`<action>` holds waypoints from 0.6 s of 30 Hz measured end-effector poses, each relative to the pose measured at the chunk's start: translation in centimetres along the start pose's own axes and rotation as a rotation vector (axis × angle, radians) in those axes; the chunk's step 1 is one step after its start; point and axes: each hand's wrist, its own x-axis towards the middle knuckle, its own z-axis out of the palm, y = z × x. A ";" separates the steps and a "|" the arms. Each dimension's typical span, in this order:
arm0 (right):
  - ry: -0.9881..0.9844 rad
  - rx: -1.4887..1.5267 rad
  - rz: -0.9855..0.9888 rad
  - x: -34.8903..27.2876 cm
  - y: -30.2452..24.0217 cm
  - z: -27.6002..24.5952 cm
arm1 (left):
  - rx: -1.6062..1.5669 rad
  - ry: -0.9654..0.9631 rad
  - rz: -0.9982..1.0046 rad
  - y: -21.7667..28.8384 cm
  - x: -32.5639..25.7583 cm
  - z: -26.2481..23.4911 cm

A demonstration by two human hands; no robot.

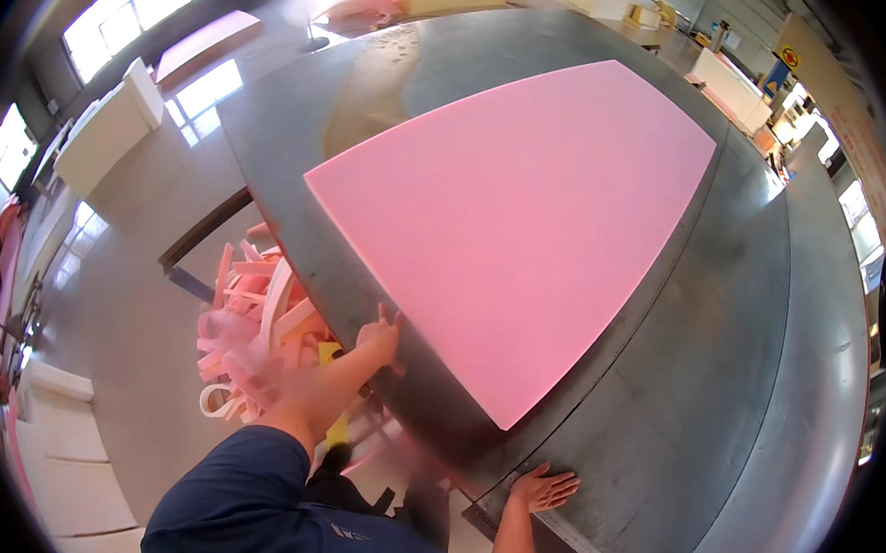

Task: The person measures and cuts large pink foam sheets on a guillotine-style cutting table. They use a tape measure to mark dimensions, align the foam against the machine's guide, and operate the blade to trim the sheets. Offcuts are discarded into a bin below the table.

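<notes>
A large pink foam sheet (526, 231) lies flat on the grey metal table (721, 321). My left hand (379, 341) is at the table's left side, close to the sheet's near-left edge. Its fingers are apart and nothing shows in them; whether a fingertip touches the foam I cannot tell. Resting palm down on the metal near the front edge is my right hand (547, 488), fingers stretched out, apart from the sheet's near corner. A long metal strip, like a ruler (581, 546), lies just below the right hand.
Pink foam offcuts (255, 332) are heaped beside the table's left edge, next to a dark metal frame bar (205, 226). Cream foam blocks (110, 139) stand on the floor at left, with more (68, 447) at lower left. A seam (609, 365) runs across the tabletop.
</notes>
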 end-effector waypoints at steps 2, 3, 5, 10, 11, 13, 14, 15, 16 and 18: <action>-0.015 -0.006 -0.001 -0.2 0.1 -0.1 | -0.008 -0.013 -0.047 0.5 -1.7 -0.7; -0.023 -0.012 -0.007 -0.4 0.2 -0.1 | -0.069 0.057 -0.096 0.6 -3.2 -0.7; -0.013 0.009 -0.041 -0.9 0.5 1.0 | -0.214 0.278 -0.135 -0.9 -4.7 3.4; -0.068 0.013 -0.041 2.5 3.7 4.8 | -0.465 0.229 -0.108 -1.5 -17.3 7.5; -0.059 0.042 -0.051 4.9 4.2 4.7 | -0.562 0.341 -0.132 -0.9 -20.4 9.0; -0.093 0.058 -0.087 4.1 4.0 2.9 | -0.595 0.166 -0.341 -5.4 -22.7 14.6; -0.102 0.084 -0.093 3.9 3.6 2.1 | -0.595 0.085 -0.431 -6.7 -24.5 14.0; -0.021 0.096 -0.231 3.7 4.0 2.5 | -0.599 0.043 -0.490 -8.4 -26.1 14.3; 0.058 0.116 -0.364 3.2 4.7 3.0 | -0.601 -0.002 -0.544 -10.1 -27.5 14.7; 0.210 0.173 -0.676 2.0 4.6 3.6 | -0.654 -0.083 -0.623 -12.6 -27.7 16.5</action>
